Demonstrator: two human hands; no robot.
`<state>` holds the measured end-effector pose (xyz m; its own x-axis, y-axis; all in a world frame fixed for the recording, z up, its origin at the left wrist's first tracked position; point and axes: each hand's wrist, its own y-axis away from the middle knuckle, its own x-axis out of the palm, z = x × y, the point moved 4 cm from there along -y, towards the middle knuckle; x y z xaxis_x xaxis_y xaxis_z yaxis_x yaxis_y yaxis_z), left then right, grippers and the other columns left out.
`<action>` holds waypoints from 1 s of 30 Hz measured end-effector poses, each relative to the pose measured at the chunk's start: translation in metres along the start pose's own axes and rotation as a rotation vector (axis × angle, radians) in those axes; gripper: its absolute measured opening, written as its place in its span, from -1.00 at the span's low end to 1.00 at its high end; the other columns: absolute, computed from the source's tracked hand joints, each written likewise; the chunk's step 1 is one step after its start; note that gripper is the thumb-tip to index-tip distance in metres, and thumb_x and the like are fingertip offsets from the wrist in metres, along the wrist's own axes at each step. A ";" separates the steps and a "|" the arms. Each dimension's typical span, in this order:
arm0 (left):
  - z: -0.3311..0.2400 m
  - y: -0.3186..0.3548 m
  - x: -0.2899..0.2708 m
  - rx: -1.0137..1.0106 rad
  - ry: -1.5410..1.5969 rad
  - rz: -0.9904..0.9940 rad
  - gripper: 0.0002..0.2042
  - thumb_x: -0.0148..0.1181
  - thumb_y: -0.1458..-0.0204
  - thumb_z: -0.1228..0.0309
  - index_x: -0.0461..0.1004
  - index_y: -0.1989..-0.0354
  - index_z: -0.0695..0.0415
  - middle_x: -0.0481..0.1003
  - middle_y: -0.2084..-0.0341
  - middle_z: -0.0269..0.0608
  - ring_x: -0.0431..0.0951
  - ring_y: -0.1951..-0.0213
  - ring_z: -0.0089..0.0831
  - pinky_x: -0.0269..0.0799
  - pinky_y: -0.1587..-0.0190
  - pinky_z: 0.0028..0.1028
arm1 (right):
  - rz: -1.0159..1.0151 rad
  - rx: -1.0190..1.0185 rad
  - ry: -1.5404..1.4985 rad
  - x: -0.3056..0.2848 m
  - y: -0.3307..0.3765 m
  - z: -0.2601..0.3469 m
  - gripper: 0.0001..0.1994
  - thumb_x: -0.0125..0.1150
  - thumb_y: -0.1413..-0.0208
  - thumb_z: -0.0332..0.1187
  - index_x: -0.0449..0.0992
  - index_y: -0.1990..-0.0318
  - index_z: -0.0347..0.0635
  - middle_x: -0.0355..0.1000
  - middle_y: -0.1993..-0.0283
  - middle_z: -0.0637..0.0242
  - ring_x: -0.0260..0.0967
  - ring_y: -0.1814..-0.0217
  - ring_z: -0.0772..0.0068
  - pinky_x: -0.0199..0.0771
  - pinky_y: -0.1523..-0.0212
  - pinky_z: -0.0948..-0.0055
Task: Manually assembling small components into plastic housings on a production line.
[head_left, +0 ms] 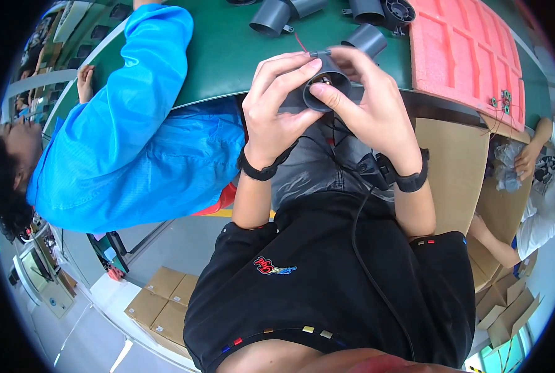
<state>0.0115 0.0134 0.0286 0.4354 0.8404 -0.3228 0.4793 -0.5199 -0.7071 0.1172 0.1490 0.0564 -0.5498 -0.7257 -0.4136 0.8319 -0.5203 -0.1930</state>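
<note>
Between my hands, just above the near edge of the green table (221, 62), is a dark grey plastic tube housing (336, 72), its open end tilted toward me. My left hand (271, 102) grips its left side, fingertips along the top and thumb low by the rim. With my right hand (380, 105) I hold the other side, the thumb pressed at the opening over small parts I cannot make out. A thin red wire (300, 42) sticks up beyond the housing. Several similar grey tubes (270, 17) lie farther back, one tube (369, 38) close behind my right fingers.
Right of the tubes lies a pink foam tray (464, 50) with small green circuit boards (506, 102) on its corner. An open cardboard box (446, 168) stands beside my right arm. A blue-sleeved co-worker (122, 149) sits close left; another person's hand (526, 160) holds clear plastic at right.
</note>
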 end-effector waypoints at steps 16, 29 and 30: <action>0.005 -0.039 -0.014 -0.056 -0.169 -0.050 -0.42 0.60 0.20 0.31 0.60 -0.09 0.13 0.62 0.06 -0.10 0.60 -0.03 -0.05 0.46 -0.14 -0.14 | 0.065 -0.347 0.004 -0.069 -0.073 0.014 -0.42 0.16 -0.41 -0.06 0.32 -0.39 -0.27 0.36 -0.36 0.09 0.27 -0.46 0.27 0.25 -0.41 0.27; 0.091 -0.063 -0.005 -0.359 -0.511 0.113 -0.57 0.49 -0.06 0.19 0.58 -0.01 0.16 0.64 0.24 0.02 0.65 0.18 0.01 0.57 0.08 -0.14 | -0.073 -0.317 1.090 -0.154 -0.328 -0.187 -0.42 0.40 -0.12 0.09 0.52 -0.18 -0.06 0.48 -0.12 -0.16 0.52 -0.06 -0.20 0.56 -0.11 0.01; 0.096 -0.058 -0.009 -0.382 -0.422 0.095 -0.58 0.51 -0.05 0.25 0.56 -0.01 0.19 0.63 0.22 0.02 0.66 0.17 -0.03 0.57 0.07 -0.16 | -0.179 -0.438 1.059 -0.155 -0.314 -0.167 -0.48 0.39 -0.16 0.04 0.55 -0.15 -0.07 0.51 -0.11 -0.11 0.55 0.00 -0.10 0.56 -0.12 0.00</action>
<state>-0.0932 0.0502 0.0119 0.1859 0.7345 -0.6526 0.7284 -0.5488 -0.4102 -0.0463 0.5004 0.0326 -0.4959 0.1904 -0.8472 0.8174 -0.2270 -0.5295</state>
